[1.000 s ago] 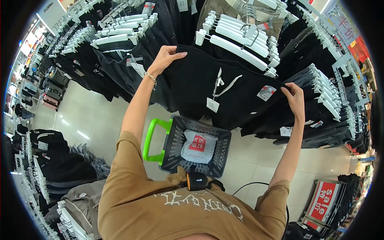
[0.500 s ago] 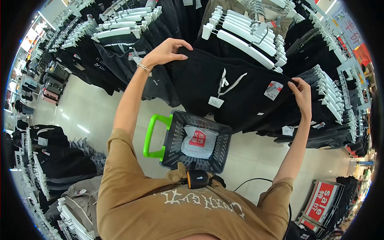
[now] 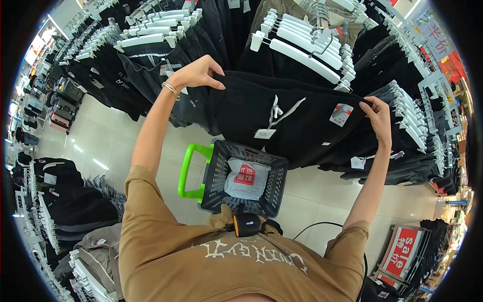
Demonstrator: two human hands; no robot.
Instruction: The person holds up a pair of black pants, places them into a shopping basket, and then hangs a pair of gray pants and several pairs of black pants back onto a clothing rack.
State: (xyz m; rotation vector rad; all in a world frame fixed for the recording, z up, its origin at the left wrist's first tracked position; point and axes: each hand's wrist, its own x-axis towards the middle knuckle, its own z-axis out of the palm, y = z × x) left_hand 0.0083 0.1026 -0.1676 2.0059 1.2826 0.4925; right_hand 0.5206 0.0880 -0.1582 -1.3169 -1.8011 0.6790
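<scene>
In the head view, your left hand (image 3: pixel 196 74) pinches one end of the waistband of the black fabric drawstring garment (image 3: pixel 302 128). Your right hand (image 3: pixel 378 118) clamps the other end, so both hands are closed on the cloth. The waistband's long axis runs left to right between the two grips, and neither hand is nearer to it. The garment body hangs down toward the black plastic basket with green handle (image 3: pixel 214 176). Compared with half a second earlier, your left hand sits lower and further outward, and the waistband edge lies straighter.
</scene>
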